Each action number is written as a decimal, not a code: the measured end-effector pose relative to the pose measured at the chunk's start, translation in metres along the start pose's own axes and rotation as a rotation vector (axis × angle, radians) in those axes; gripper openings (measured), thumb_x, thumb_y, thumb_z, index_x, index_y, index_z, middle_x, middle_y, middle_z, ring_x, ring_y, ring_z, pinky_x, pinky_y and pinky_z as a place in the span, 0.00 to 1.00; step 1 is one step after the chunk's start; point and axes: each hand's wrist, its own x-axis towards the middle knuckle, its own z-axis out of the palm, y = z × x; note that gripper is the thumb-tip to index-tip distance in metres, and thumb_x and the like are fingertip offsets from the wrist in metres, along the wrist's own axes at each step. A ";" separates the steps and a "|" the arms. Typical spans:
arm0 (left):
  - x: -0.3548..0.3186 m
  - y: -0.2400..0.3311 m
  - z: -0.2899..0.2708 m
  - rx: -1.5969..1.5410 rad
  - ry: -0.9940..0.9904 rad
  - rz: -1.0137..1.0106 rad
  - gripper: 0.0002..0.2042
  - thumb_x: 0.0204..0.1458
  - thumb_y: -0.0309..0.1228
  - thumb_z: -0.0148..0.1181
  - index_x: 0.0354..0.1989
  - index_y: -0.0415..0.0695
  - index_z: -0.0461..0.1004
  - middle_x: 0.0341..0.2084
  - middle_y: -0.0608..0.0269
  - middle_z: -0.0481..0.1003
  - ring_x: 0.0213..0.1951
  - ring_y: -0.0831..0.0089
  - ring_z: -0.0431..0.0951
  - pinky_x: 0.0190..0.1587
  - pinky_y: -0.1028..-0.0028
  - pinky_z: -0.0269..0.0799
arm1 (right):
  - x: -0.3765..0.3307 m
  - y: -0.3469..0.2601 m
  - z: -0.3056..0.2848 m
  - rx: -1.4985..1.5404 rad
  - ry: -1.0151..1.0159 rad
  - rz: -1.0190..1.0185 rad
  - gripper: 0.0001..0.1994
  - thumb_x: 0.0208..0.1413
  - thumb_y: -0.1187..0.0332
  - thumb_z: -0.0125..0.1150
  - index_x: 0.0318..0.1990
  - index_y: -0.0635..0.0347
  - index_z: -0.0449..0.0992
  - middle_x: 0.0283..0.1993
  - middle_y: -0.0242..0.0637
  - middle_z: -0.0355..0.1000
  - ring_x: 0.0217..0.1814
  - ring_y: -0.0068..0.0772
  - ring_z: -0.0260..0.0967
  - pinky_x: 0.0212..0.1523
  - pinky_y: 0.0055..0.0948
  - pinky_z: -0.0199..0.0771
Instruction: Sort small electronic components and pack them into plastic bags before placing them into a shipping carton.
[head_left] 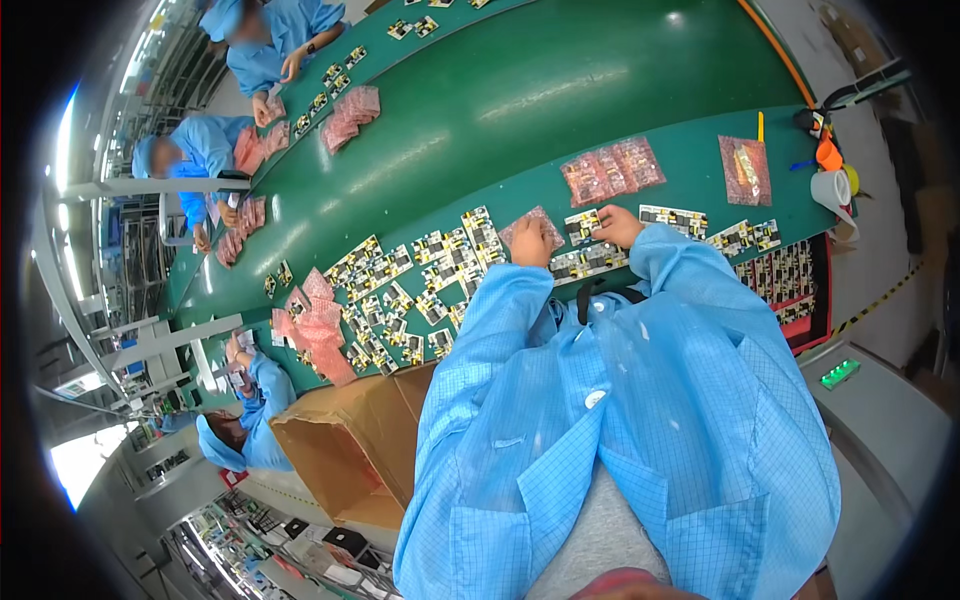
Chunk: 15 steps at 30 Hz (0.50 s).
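Board row [590, 263]: circuit boards laid along the near rim, just below the hands. Risk: a sleeve dragging across could push one over the edge.

Right hand [617, 227]: fingers closed on the right end of one circuit board [581, 228], located in front of the person, just above the row. Risk: a loose hold could let it drop onto the boards beneath; pressure could bend parts.

Left hand [532, 243]: over a pink bubble bag [545, 218], touching it, just left of the board; whether it grips or only presses cannot be told. Risk: sharp board corners could snag the film if the mouth is not held wide.

Loose boards [400, 290]: crowded left of the left hand, some seemingly overlapping. Risk: an elbow swing could scrape them together.

Edges and room, near to far. Cardboard box [395, 415]: open, at the near rim, left; limits the left elbow. Red tray [827, 300]: loaded with boards, at the right; limits the right elbow. Tabletop [690, 150]: narrow gap beyond the hands, then bagged boards [613, 170]; more room right of these, up to a single bag [745, 170]. Green strip [560, 80]: broad open surface beyond. Co-workers [265, 45]: far left, well apart.
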 end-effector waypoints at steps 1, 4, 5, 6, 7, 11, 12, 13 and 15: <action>0.004 -0.001 -0.002 -0.011 0.002 -0.030 0.07 0.39 0.29 0.59 0.27 0.42 0.72 0.30 0.51 0.72 0.36 0.54 0.72 0.40 0.59 0.69 | 0.000 0.000 0.005 -0.019 0.022 -0.029 0.23 0.41 0.70 0.69 0.45 0.61 0.67 0.33 0.39 0.72 0.33 0.30 0.70 0.36 0.32 0.72; 0.002 0.001 0.015 -0.050 -0.020 -0.054 0.05 0.39 0.28 0.59 0.25 0.43 0.73 0.25 0.53 0.72 0.32 0.55 0.73 0.37 0.59 0.69 | -0.014 0.003 -0.001 -0.090 0.063 -0.081 0.20 0.41 0.73 0.68 0.43 0.62 0.68 0.32 0.38 0.73 0.34 0.29 0.70 0.35 0.29 0.71; 0.008 -0.007 0.018 -0.063 -0.047 -0.034 0.04 0.39 0.28 0.59 0.24 0.43 0.73 0.22 0.54 0.72 0.31 0.56 0.73 0.36 0.60 0.69 | -0.014 -0.003 0.000 -0.124 0.087 -0.115 0.18 0.41 0.73 0.67 0.42 0.62 0.69 0.32 0.38 0.73 0.34 0.28 0.70 0.35 0.29 0.71; 0.010 -0.007 0.017 -0.066 -0.058 -0.044 0.04 0.38 0.28 0.60 0.21 0.44 0.73 0.19 0.56 0.72 0.28 0.57 0.73 0.34 0.60 0.69 | -0.014 -0.004 0.001 -0.068 0.099 -0.121 0.19 0.41 0.74 0.67 0.42 0.63 0.69 0.32 0.37 0.73 0.35 0.28 0.70 0.36 0.29 0.71; 0.014 -0.007 0.018 -0.063 -0.056 -0.037 0.04 0.38 0.28 0.60 0.21 0.44 0.73 0.19 0.56 0.72 0.28 0.57 0.73 0.34 0.60 0.69 | -0.012 -0.007 0.000 -0.064 0.104 -0.127 0.19 0.41 0.74 0.67 0.42 0.63 0.69 0.32 0.37 0.73 0.35 0.28 0.70 0.36 0.29 0.71; 0.016 -0.007 0.019 -0.111 -0.060 -0.089 0.05 0.37 0.29 0.60 0.20 0.42 0.73 0.21 0.54 0.72 0.27 0.56 0.73 0.33 0.59 0.70 | -0.007 -0.017 0.002 0.090 0.179 -0.181 0.20 0.40 0.75 0.68 0.43 0.64 0.69 0.34 0.38 0.74 0.36 0.28 0.71 0.38 0.29 0.71; 0.014 -0.005 0.019 -0.129 -0.039 -0.079 0.05 0.36 0.30 0.61 0.20 0.43 0.74 0.19 0.55 0.72 0.25 0.57 0.73 0.31 0.61 0.70 | -0.006 -0.016 0.004 0.128 0.170 -0.210 0.21 0.39 0.74 0.69 0.43 0.65 0.69 0.33 0.38 0.73 0.35 0.28 0.70 0.37 0.28 0.71; 0.012 -0.005 0.018 -0.129 -0.058 -0.075 0.05 0.36 0.30 0.61 0.20 0.43 0.74 0.19 0.55 0.72 0.25 0.57 0.73 0.31 0.61 0.70 | -0.005 -0.016 0.007 0.165 0.163 -0.239 0.21 0.38 0.72 0.69 0.42 0.65 0.70 0.33 0.38 0.73 0.35 0.27 0.70 0.36 0.28 0.71; 0.010 -0.004 0.015 -0.184 -0.020 -0.092 0.05 0.34 0.29 0.63 0.19 0.43 0.73 0.17 0.58 0.72 0.24 0.60 0.72 0.29 0.63 0.69 | -0.001 -0.013 0.014 0.173 0.166 -0.222 0.21 0.39 0.71 0.69 0.43 0.65 0.70 0.34 0.38 0.73 0.35 0.28 0.70 0.37 0.28 0.71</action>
